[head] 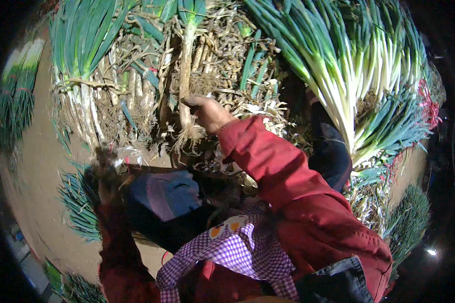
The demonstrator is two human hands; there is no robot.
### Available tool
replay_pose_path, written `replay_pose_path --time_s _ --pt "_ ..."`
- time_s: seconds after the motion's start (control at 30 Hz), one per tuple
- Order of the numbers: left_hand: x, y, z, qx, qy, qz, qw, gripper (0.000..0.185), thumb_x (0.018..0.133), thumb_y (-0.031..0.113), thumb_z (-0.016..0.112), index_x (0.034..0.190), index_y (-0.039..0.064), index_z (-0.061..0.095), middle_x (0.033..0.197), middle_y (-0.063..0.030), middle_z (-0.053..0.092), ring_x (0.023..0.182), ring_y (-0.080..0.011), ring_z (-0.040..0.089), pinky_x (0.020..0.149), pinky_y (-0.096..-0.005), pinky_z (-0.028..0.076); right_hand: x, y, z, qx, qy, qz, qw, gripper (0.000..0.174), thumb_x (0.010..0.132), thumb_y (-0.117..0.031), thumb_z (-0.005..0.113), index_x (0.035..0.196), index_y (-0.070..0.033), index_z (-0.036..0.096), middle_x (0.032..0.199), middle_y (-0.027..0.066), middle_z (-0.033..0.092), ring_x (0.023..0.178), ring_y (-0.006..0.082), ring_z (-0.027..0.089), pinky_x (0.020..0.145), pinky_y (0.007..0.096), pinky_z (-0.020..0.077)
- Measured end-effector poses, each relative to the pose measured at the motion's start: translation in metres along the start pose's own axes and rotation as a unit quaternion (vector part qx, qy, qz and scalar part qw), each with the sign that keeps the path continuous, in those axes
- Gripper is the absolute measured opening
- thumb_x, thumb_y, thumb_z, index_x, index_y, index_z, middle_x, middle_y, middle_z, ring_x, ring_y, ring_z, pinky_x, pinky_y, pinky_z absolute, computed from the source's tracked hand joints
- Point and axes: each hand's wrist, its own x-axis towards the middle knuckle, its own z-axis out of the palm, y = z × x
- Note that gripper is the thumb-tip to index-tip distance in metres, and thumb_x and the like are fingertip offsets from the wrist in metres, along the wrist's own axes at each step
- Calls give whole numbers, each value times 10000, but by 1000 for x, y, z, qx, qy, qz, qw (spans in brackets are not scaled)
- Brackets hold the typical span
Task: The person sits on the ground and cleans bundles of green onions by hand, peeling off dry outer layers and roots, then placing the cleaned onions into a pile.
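Observation:
My right hand (207,113), at the end of a red sleeve, grips the lower white shaft of a large green onion (187,64). The onion's shaggy roots (191,136) hang just below my fingers, and its green leaves run out of view at the top. Dry brown husk clings to the shaft. My left hand (108,181) is dark and blurred on the left, beside my knee (167,193). Whether it holds anything cannot be made out. Near it lies a tied bundle of unpeeled green onions (85,83) with soil on the roots.
Dry husks and trimmings (227,60) are heaped in front. Peeled green onions (337,83) with clean white shafts lean at the right, near red ties (426,102). Finished-looking bundles (19,91) lie on the bare ground (41,166) at far left. More green leaves (79,204) rest behind my left hand.

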Motion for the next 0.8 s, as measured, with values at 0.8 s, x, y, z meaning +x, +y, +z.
replay_pose_path --time_s 0.8 --pt "74 422 226 -22 -62 174 983 376 943 275 470 1102 -46 586 1014 -133 631 854 -214 566 749 -353 421 -337 38 -28 -301 58 -118 945 476 920 -311 577 1251 21 492 870 27 577 765 94 503 672 265 439"
